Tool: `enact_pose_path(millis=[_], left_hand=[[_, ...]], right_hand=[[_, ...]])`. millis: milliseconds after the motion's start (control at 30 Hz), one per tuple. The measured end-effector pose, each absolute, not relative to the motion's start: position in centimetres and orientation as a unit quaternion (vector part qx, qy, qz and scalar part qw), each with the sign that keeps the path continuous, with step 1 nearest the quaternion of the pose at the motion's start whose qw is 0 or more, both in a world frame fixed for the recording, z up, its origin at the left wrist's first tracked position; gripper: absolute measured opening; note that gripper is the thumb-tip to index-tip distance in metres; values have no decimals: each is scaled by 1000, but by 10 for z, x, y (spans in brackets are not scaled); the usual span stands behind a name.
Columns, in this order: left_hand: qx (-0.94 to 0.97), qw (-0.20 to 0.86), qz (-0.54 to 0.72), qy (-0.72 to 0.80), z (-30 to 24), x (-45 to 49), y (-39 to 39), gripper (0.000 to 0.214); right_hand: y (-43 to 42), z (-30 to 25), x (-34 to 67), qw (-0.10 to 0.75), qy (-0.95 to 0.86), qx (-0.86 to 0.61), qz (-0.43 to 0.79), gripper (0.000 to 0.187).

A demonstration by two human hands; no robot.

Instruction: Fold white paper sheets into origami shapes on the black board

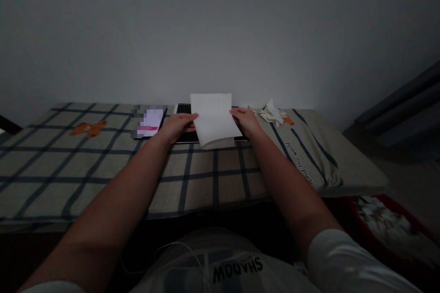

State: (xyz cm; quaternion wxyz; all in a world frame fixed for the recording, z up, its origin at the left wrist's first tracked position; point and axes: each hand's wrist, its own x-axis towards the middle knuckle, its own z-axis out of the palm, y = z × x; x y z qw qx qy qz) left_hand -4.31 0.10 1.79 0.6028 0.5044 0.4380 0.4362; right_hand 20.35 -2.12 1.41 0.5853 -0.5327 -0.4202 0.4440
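Note:
A white sheet of paper (216,123) is held up between my two hands, with a crease or fold across its middle and its near edge curling. My left hand (178,126) pinches the left edge, thumb on top. At the right edge, my right hand (245,120) grips the paper between thumb and fingers. Beneath the paper lies a flat black board or notebook (185,138) with a row of small holes along its far edge; most of it is covered by the sheet and hands.
A tablet or phone (151,121) with a lit screen lies left of my hands. Crumpled white papers (272,113) sit to the right. A checked cloth (199,169) covers the table, against a wall. On the floor at right, a red container (417,219) holds scraps.

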Motion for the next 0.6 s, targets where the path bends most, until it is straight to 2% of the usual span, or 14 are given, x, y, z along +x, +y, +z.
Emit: enact_pose_path(millis=[167, 233, 600], left_hand=[[513, 599, 419, 450, 15, -44, 3, 12], [516, 595, 418, 453, 13, -45, 3, 10], [500, 558, 452, 484, 17, -45, 3, 15]], right_hand=[[-20, 15, 203, 610, -395, -509, 461, 2], [-20, 17, 202, 617, -392, -497, 467, 4], [-24, 17, 202, 571, -420, -481, 516, 10]])
